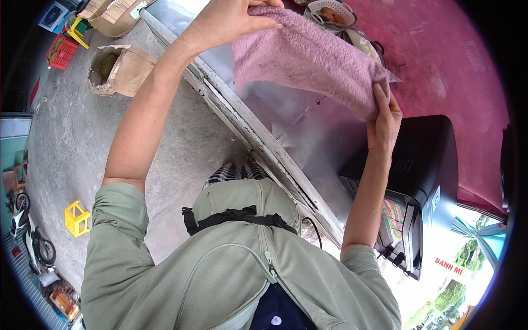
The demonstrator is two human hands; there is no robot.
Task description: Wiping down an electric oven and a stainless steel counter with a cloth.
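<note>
A fuzzy pink towel (305,53) is stretched between my two hands above a shiny metal-topped table (284,107). At the upper middle, my left hand (231,22) pinches one end of it, with some fingers cut off by the picture's top edge. My right hand (385,115) grips the other end, lower and to the right. The cloth sags a little between them and hides part of the tabletop. Just below my right hand stands a black boxy appliance (429,152).
The table's worn pale edge (247,119) runs diagonally before me. A white basket (330,14) holds orange-brown round items near the pink wall (445,62). On the concrete floor (74,136) are a torn cardboard box (123,70), a red crate (62,51), a yellow stool (77,218) and a motorbike (35,243).
</note>
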